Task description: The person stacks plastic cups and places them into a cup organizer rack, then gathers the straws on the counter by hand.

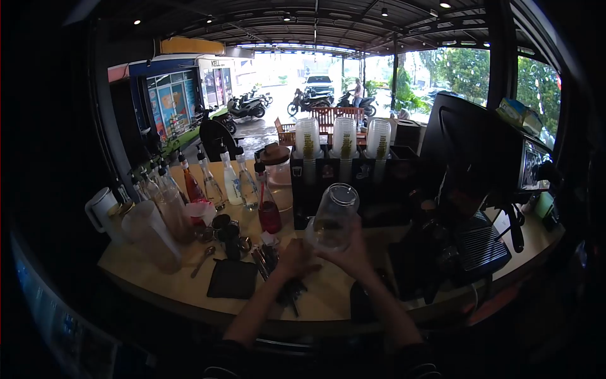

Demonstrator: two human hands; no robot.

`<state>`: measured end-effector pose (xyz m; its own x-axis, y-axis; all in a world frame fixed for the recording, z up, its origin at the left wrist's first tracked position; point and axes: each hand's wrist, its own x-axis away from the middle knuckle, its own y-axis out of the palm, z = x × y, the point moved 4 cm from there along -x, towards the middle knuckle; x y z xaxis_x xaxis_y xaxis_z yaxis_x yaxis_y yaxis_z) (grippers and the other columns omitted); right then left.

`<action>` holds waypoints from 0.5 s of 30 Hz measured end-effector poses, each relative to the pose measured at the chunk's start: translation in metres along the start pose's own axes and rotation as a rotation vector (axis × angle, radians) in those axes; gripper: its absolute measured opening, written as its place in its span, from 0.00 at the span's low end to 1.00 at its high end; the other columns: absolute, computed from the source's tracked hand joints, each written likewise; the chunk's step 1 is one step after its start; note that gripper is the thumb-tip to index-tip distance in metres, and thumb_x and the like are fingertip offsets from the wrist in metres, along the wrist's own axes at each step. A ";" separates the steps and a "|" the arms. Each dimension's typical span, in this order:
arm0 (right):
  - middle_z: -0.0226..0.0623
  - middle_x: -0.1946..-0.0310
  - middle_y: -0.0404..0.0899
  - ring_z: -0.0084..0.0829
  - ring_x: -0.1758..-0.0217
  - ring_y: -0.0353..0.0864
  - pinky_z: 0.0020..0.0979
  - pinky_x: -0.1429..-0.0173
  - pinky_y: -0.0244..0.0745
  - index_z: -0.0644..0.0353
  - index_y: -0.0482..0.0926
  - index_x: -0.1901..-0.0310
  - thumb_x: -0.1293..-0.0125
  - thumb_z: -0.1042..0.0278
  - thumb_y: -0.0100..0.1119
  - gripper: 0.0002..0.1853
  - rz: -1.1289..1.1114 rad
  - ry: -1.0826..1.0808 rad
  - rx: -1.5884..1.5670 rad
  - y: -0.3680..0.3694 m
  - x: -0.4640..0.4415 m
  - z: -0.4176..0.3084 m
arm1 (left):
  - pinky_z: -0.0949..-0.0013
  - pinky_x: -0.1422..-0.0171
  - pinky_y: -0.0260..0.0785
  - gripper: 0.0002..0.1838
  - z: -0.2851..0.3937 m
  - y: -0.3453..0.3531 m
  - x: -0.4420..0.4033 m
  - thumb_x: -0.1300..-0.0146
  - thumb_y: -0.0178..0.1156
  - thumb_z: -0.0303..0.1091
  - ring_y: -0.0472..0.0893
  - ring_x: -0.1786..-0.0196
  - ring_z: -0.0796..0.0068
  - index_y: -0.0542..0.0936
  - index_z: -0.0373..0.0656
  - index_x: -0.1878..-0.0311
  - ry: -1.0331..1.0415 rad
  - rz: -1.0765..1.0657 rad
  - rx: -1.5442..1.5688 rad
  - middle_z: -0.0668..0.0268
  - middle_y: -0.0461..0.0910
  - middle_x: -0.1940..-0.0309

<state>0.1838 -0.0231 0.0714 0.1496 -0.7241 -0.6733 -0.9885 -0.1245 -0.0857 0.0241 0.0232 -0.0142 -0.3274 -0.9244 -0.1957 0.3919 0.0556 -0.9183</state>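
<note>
A clear plastic cup (338,211) is tilted in front of the black cup holder, its round end toward the top. My right hand (346,252) is wrapped round its lower part. Just left of it, my left hand (297,259) is closed near the cup's lower edge; whether it holds anything is hidden. Below the left hand lie dark straws or packets (291,294). Close by on the left are a dark square cloth (232,278), metal jiggers (226,232) and a spoon (203,260).
Syrup bottles (269,211), a lidded jar (278,177) and plastic pitchers (148,234) stand left. Stacked cups (345,139) rise behind the hands. A coffee machine (464,164) fills the right. Outside, a person (358,93) is near motorbikes.
</note>
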 end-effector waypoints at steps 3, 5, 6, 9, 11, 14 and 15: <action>0.46 0.44 0.63 0.40 0.42 0.66 0.39 0.38 0.62 0.62 0.58 0.39 0.60 0.68 0.74 0.45 -0.006 -0.139 0.355 0.003 -0.005 -0.045 | 0.50 0.42 0.61 0.45 -0.017 -0.004 0.010 0.57 0.64 0.62 0.68 0.42 0.56 0.66 0.41 0.40 -0.013 0.068 -0.001 0.53 0.66 0.45; 0.48 0.44 0.62 0.44 0.42 0.65 0.41 0.39 0.62 0.62 0.60 0.40 0.59 0.69 0.73 0.43 0.030 -0.218 0.522 0.002 -0.002 -0.048 | 0.51 0.41 0.62 0.46 -0.031 -0.016 0.021 0.56 0.65 0.59 0.69 0.41 0.58 0.63 0.40 0.38 0.002 0.217 0.003 0.54 0.65 0.44; 0.51 0.43 0.61 0.48 0.42 0.64 0.43 0.40 0.62 0.62 0.61 0.40 0.58 0.70 0.71 0.42 0.087 -0.298 0.691 0.001 -0.002 -0.051 | 0.54 0.39 0.62 0.47 -0.024 -0.048 0.035 0.55 0.66 0.57 0.68 0.40 0.60 0.59 0.40 0.37 -0.055 0.275 0.562 0.55 0.64 0.42; 0.53 0.40 0.57 0.53 0.41 0.61 0.46 0.40 0.60 0.57 0.59 0.37 0.57 0.72 0.68 0.42 -0.001 -0.369 0.861 0.024 -0.002 -0.049 | 0.60 0.38 0.63 0.45 0.013 -0.109 0.084 0.51 0.66 0.53 0.68 0.40 0.64 0.56 0.40 0.36 -0.005 0.394 1.310 0.57 0.64 0.42; 0.54 0.37 0.55 0.54 0.39 0.59 0.47 0.37 0.58 0.52 0.56 0.34 0.57 0.76 0.66 0.45 -0.091 -0.424 0.918 0.052 0.004 -0.047 | 0.68 0.39 0.65 0.38 0.027 -0.119 0.096 0.46 0.67 0.44 0.69 0.42 0.69 0.58 0.40 0.38 0.165 0.554 1.256 0.59 0.66 0.46; 0.53 0.36 0.53 0.54 0.33 0.53 0.46 0.34 0.56 0.53 0.54 0.34 0.55 0.74 0.67 0.44 -0.192 -0.346 0.532 0.081 0.006 -0.059 | 0.69 0.41 0.67 0.36 0.004 -0.117 0.103 0.48 0.68 0.35 0.69 0.42 0.70 0.58 0.40 0.40 0.027 0.664 1.121 0.60 0.67 0.48; 0.51 0.35 0.54 0.49 0.32 0.56 0.43 0.35 0.59 0.58 0.54 0.35 0.47 0.73 0.64 0.39 -0.124 -0.360 0.375 0.082 0.005 -0.071 | 0.67 0.40 0.66 0.38 -0.008 -0.116 0.105 0.52 0.69 0.28 0.69 0.42 0.69 0.58 0.42 0.40 0.013 0.639 1.235 0.60 0.66 0.46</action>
<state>0.1046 -0.0853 0.1134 0.3138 -0.4327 -0.8451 -0.9136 0.1048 -0.3929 -0.0624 -0.0777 0.0690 0.1893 -0.8614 -0.4713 0.9702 0.0903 0.2247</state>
